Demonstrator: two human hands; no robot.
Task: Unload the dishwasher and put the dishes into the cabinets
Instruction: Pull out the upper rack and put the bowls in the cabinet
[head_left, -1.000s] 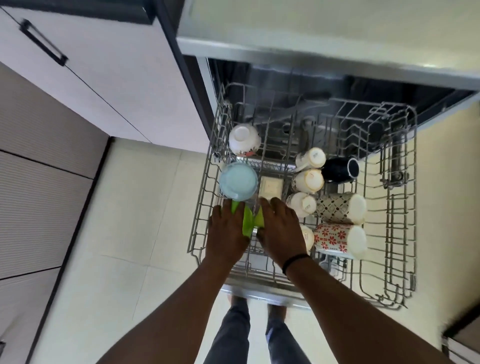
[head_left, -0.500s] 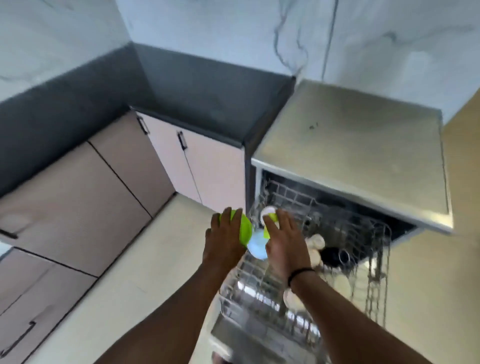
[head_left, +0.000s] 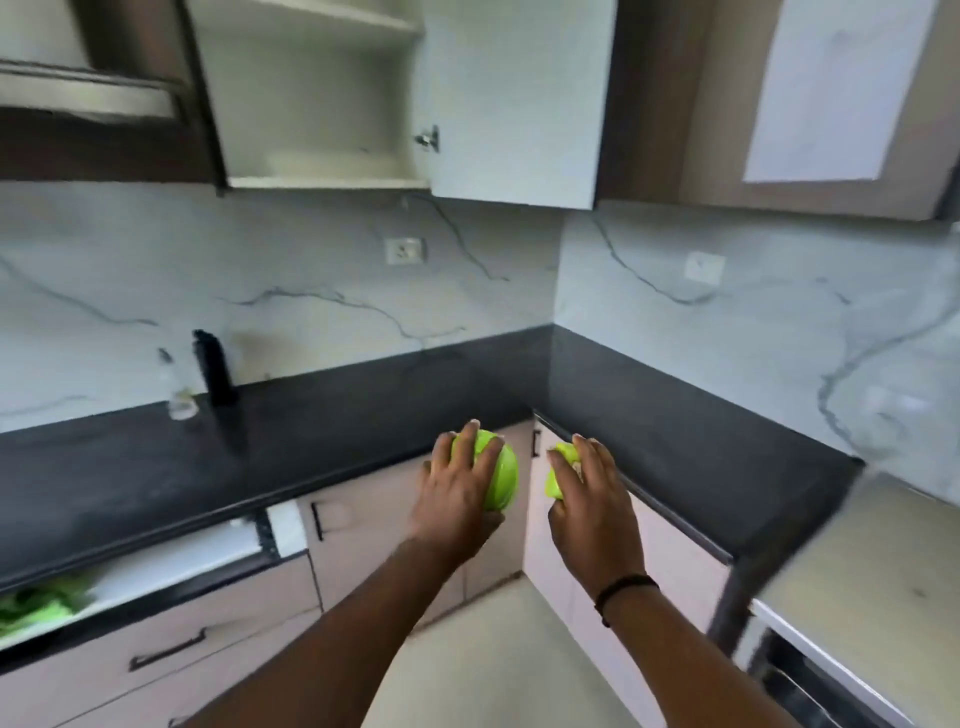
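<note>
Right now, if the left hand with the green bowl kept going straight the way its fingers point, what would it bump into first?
Probably the black countertop edge, just beyond the left hand and its green bowl. Depth is unclear; if the hand is above counter height, the marble wall would come first.

Black L-shaped countertop (head_left: 322, 436), white marble backsplash (head_left: 291, 291) (grey veins), pale pink base cabinets (head_left: 363, 525), cream floor (head_left: 498, 654).

From my feed, the left hand (head_left: 457, 488) covers much of the round lime-green plastic dish (head_left: 500, 475), and the right hand (head_left: 589, 499) hides nearly all of a second lime-green piece (head_left: 563, 457); I can't tell its shape. The green items in the open drawer (head_left: 36, 605) at near left are blurred and cut off by the edge. The open dishwasher (head_left: 810, 686) at near right is smeared and cropped.
</note>
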